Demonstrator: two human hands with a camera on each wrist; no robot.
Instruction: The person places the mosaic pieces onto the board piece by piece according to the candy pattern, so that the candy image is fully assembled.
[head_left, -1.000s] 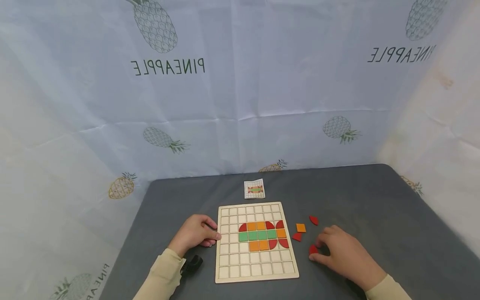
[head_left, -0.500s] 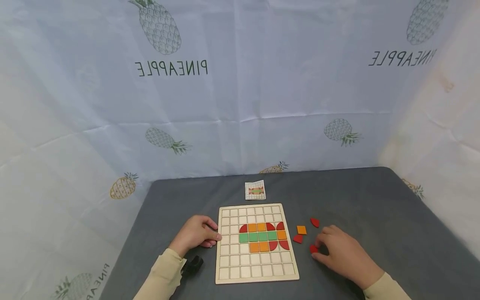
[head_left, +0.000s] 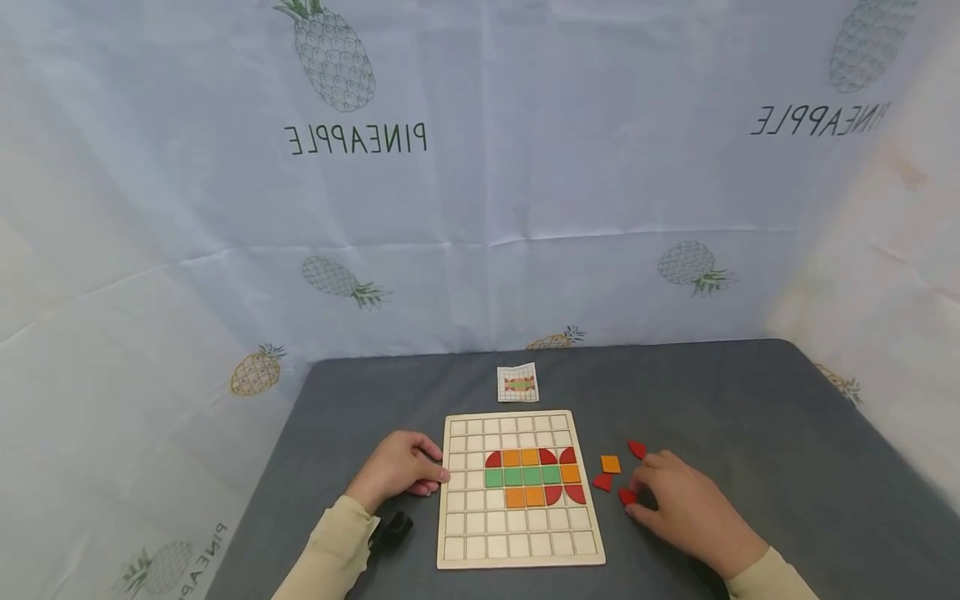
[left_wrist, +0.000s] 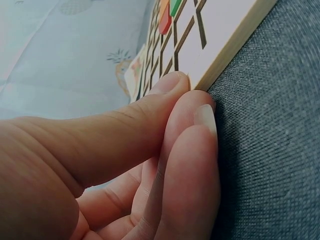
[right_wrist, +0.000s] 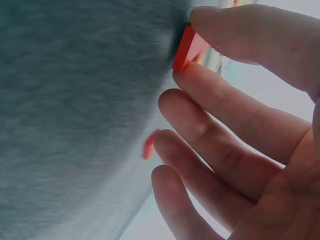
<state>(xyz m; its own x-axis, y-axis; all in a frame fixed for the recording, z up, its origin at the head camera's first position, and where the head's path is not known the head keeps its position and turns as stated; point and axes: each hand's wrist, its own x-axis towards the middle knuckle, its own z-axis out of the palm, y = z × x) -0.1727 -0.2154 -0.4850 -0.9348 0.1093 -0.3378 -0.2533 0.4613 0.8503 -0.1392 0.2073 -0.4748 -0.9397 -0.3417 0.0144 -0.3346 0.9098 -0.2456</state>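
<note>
A wooden grid board [head_left: 476, 547] lies on the dark table, with red, orange and green tiles set in its middle rows. My left hand [head_left: 397, 468] holds the board's left edge, thumb on top and fingertips at the side; the left wrist view shows its thumb [left_wrist: 167, 85] at the corner of the rim. To the right of the board, my right hand [head_left: 686, 510] pinches a red tile [right_wrist: 185, 47] by its ends between thumb and index finger, low over the cloth. The other right fingers are spread and loosely bent.
Between board and right hand lie an orange square tile [head_left: 611, 464] and a red tile [head_left: 602, 482]. Another red tile [head_left: 637, 449] lies farther back. A small pattern card [head_left: 517, 383] stands behind the board. Pineapple-printed curtain [head_left: 480, 183] hangs around the table.
The head view has shifted slightly, so the board sits a little farther right in it. The right hand has edged toward the board, and its red tile has turned a little. The left hand keeps its grip.
</note>
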